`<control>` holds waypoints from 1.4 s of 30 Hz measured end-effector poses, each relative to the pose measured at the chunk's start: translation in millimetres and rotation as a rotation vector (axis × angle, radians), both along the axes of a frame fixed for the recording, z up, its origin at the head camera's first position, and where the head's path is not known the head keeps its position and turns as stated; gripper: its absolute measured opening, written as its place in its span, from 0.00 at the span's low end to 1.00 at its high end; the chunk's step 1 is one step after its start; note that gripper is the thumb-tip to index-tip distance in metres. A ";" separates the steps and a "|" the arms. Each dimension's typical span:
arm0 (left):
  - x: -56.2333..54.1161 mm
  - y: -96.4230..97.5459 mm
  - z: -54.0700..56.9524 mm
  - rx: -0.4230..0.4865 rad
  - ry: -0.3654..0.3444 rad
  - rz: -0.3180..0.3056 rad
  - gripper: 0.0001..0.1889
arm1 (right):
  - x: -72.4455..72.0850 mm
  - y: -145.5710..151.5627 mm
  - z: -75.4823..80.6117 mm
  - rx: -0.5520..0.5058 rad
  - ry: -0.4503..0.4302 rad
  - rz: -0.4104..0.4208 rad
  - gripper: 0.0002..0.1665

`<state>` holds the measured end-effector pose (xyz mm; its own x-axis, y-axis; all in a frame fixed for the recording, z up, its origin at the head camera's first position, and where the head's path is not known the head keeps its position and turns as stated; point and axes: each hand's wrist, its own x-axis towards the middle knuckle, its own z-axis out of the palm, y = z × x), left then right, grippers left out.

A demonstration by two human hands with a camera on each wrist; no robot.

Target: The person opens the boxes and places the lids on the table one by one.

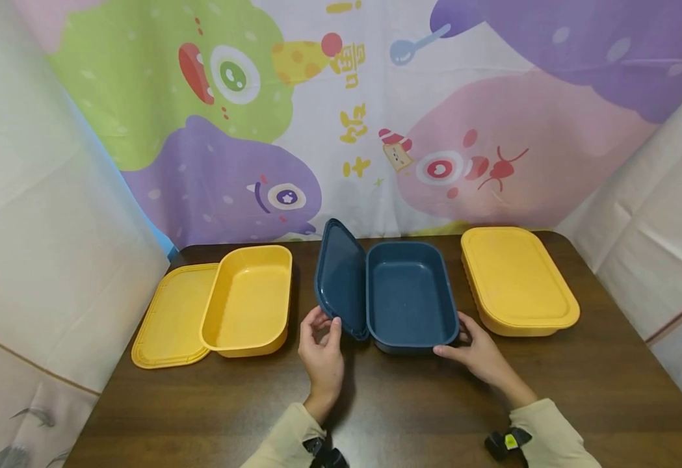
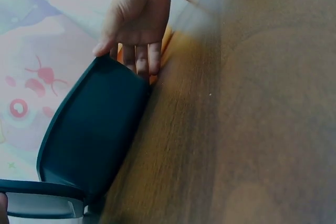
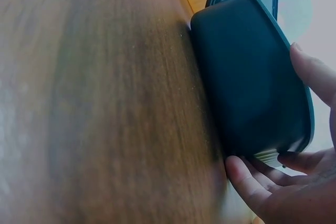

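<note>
Left of and beyond the left grip, a yellow lid [image 1: 171, 318] lies on the bench [image 1: 399, 413], its right edge overlapped in the head view by an open yellow container [image 1: 249, 302]. The left grip [image 1: 323, 361] pinches the near edge of a blue lid [image 1: 339, 279], tilted, beside the blue container [image 1: 411, 296]. The right grip [image 1: 476, 354] holds this container's near right corner. Beyond it, rightward, stands a lidded yellow container [image 1: 519, 279].

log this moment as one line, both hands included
left hand: holds tilted dark-blue lid; right hand: grips uncovered dark-blue container; left yellow container: uncovered; right yellow container: covered
</note>
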<state>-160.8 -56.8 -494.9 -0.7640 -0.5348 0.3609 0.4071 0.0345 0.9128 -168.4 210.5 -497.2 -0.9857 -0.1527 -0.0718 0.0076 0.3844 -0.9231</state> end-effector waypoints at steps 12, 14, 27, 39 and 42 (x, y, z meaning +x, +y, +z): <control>-2.8 -4.1 -6.7 0.002 -0.081 0.020 0.15 | -1.4 0.6 0.0 0.059 -0.006 -0.034 0.46; -3.5 -5.3 -7.5 0.011 -0.093 0.016 0.15 | -1.2 0.3 0.9 0.069 -0.007 -0.039 0.45; -8.2 -8.6 -13.1 0.104 -0.156 -0.016 0.13 | -0.5 0.8 2.9 0.055 0.010 -0.081 0.43; -11.8 -17.6 -13.1 0.144 -0.323 -0.004 0.12 | -3.0 1.8 6.3 0.065 -0.012 -0.085 0.44; -11.6 -19.2 -12.2 0.160 -0.357 -0.005 0.13 | -3.7 2.0 6.6 0.070 -0.022 -0.081 0.45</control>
<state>-172.3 -76.0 -507.0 -0.8293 -0.5587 -0.0156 0.0627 -0.1208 0.9907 -172.1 212.5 -490.6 -0.9926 -0.0668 -0.1017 0.0615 0.4455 -0.8931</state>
